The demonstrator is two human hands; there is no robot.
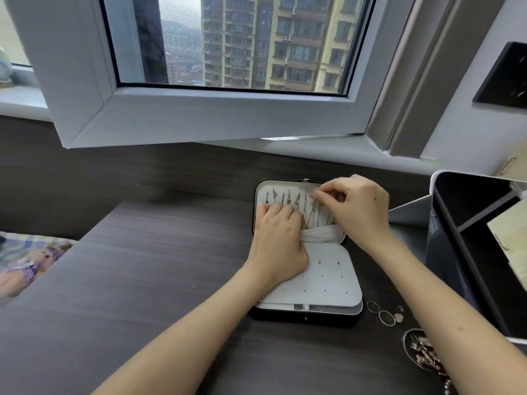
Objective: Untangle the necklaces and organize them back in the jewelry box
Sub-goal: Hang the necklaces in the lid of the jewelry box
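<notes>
Jewelry box (328, 280) lay open w/ white lining, necklaces (288, 198) hung in a row. Your R hand (359, 206) pinched one; L hand (278, 238) pressed on them, grip unclear.

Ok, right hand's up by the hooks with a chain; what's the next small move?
Probably settle that chain onto the row's right end: the right hand pinches it there, other necklaces already hang alongside, and the left hand holds the pocket.
</notes>
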